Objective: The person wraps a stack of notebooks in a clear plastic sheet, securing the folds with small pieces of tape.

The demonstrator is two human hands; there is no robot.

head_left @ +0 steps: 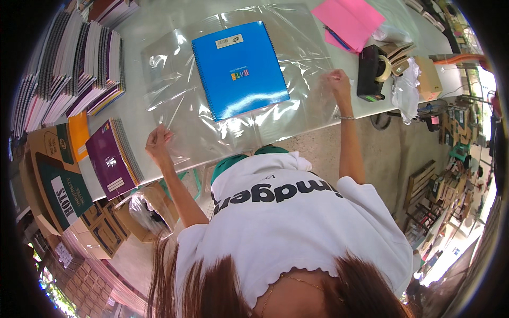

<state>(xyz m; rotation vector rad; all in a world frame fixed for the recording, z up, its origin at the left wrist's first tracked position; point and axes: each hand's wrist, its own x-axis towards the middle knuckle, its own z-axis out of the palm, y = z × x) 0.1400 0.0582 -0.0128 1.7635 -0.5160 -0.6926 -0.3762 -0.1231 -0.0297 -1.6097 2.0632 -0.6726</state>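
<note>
A blue spiral-bound notebook (238, 71) with a white barcode sticker lies on a large clear plastic sheet (169, 79) spread over the pale table. My left hand (159, 143) is closed in a pinch on the sheet's near left corner. At the sheet's right side, my right hand (338, 84) pinches its edge, fingers curled together. Both hands are apart from the notebook. The sheet is wrinkled and shiny, and its near edge reaches the table's front edge.
Stacked spiral notebooks (79, 63) fill the table's far left. A purple notebook pile (112, 159) lies nearer, beside a green-and-brown carton (55, 169). On the right are pink paper (352, 21), a pen (338, 38), a black tape dispenser (369, 74) and a crumpled plastic bag (406, 90).
</note>
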